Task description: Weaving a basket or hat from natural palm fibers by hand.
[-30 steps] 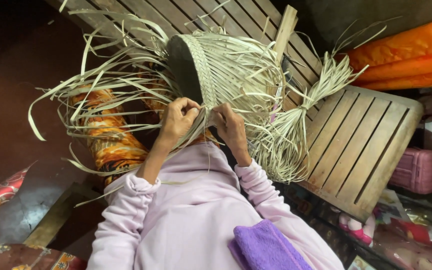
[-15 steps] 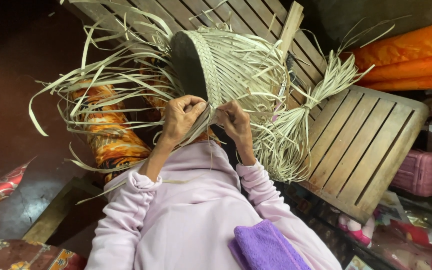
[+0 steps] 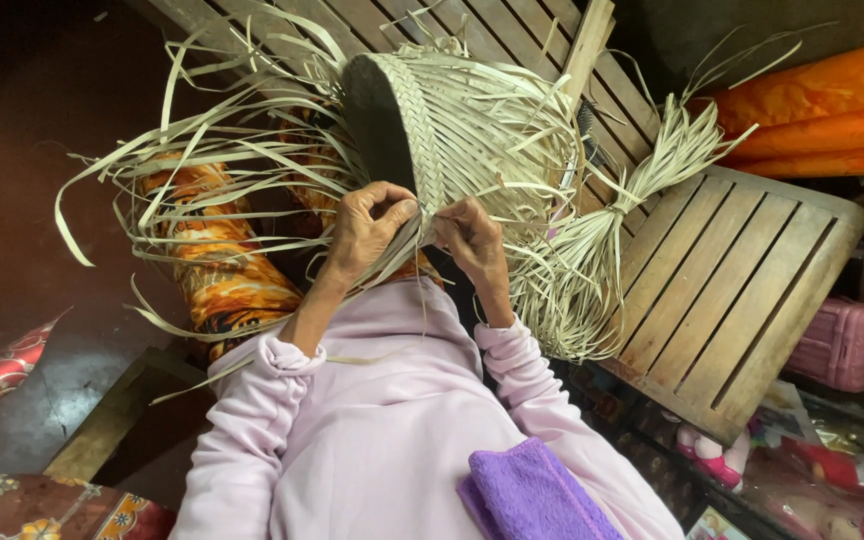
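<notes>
Both hands are up at the basket, right on its braided rim. The left hand is closed in a pinch, thumb and fingers gripping a few pale strips where they leave the rim. The right hand is curled tight against the same spot, fingers pressed on the weave; whether it actually holds a strip I cannot tell. The basket lies on its side over the lap, dark mouth facing left, loose ends fanning out all round (a real tangle on the left side). A tied bundle of spare strips rests just right of it on the slatted bench.

To do this well, I'd say: keep the pinched strips flat and taut, not twisted, let the right hand pin the last crossing while the left guides, and pull each strip snug to the rim so the braid stays even.

A purple cloth sits low on the pink sleeve.
</notes>
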